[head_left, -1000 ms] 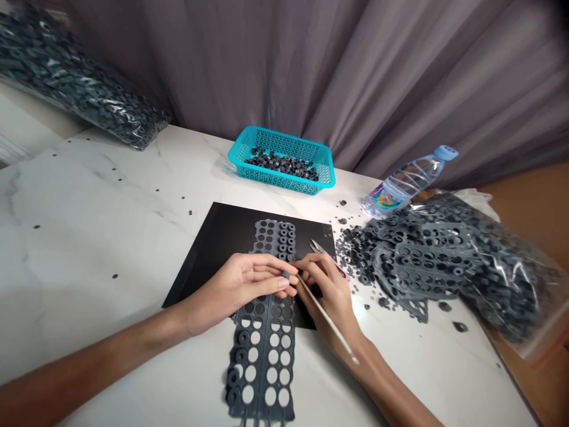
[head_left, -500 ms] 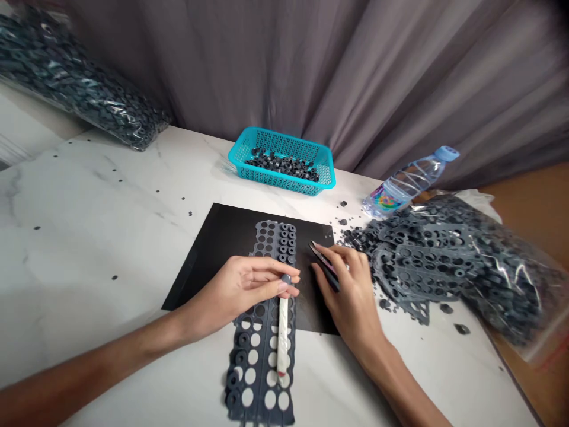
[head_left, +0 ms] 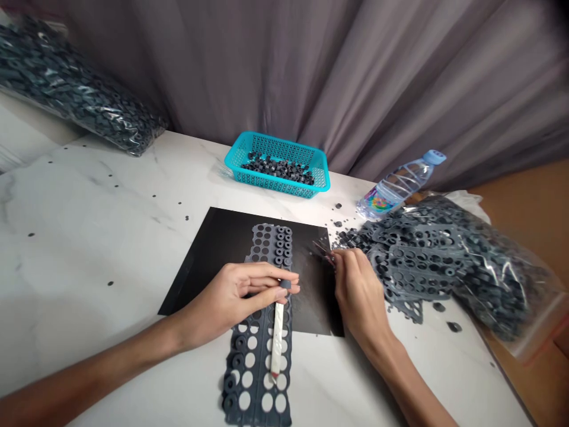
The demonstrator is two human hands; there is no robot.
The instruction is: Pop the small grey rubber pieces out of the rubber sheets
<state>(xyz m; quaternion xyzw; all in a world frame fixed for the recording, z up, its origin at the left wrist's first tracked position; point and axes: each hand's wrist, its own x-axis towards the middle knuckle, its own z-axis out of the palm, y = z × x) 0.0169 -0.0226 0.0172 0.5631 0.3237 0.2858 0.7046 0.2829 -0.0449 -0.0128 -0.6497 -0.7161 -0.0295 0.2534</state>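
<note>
My left hand is closed, with a small dark rubber piece pinched between thumb and fingers. Beneath that hand lies a long grey rubber sheet with rows of round holes. Thick rubber rings sit along part of the sheet. A white wrapped stick with a reddish end rests lengthwise on it. To the right, my right hand is closed around a slim two-pronged pointed tool. Its thin tips are apart and somewhat blurred, touching nothing I can see.
A black mat lies under the sheet's upper part. Behind it stands a turquoise basket of small dark pieces. To the right are a water bottle, cut rubber sheets and a filled plastic bag. Another filled bag lies back left.
My right hand has shifted slightly right and turned, and the tool's prongs now show further apart. My left hand still holds the rubber piece. The whole view has shifted slightly.
</note>
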